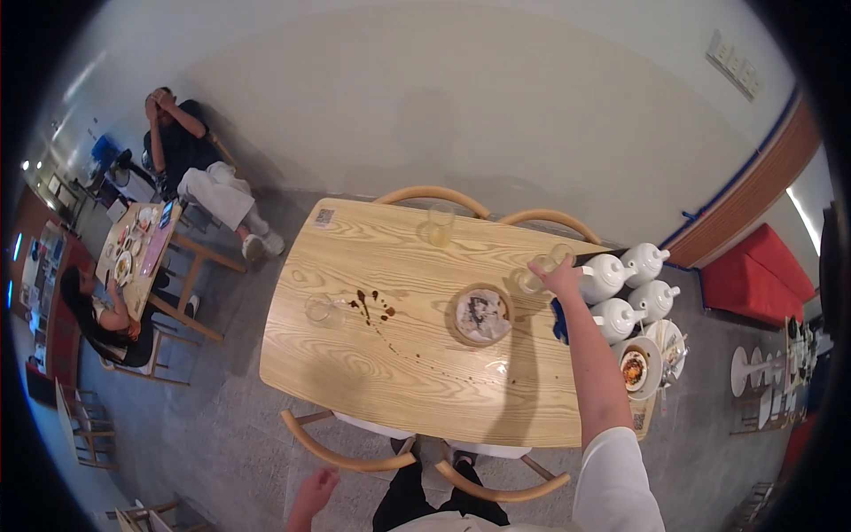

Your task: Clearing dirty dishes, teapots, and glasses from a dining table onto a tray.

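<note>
My right hand (pixel 560 274) reaches to the right part of the wooden table (pixel 412 372), with its fingers at a clear glass (pixel 530 282); another glass (pixel 562 254) stands just behind the hand. Whether the fingers grip a glass is not clear. My left hand (pixel 320 487) hangs below the near edge, away from the table, holding nothing that shows. A round bamboo steamer (pixel 483 315) with crumpled paper lies mid-table. One glass (pixel 441 226) with pale yellow liquid stands near the far edge, another glass (pixel 322 310) at the left. Dark sauce spots (pixel 365 307) run across the wood.
Several white teapots (pixel 606 279) crowd the right end, nearer me a bowl (pixel 636 369) with food remains and stacked dishes (pixel 667 342). A blue cloth (pixel 560 322) lies by my forearm. Chairs (pixel 359 459) line both long sides. Two people sit at another table (pixel 136 259) on the left.
</note>
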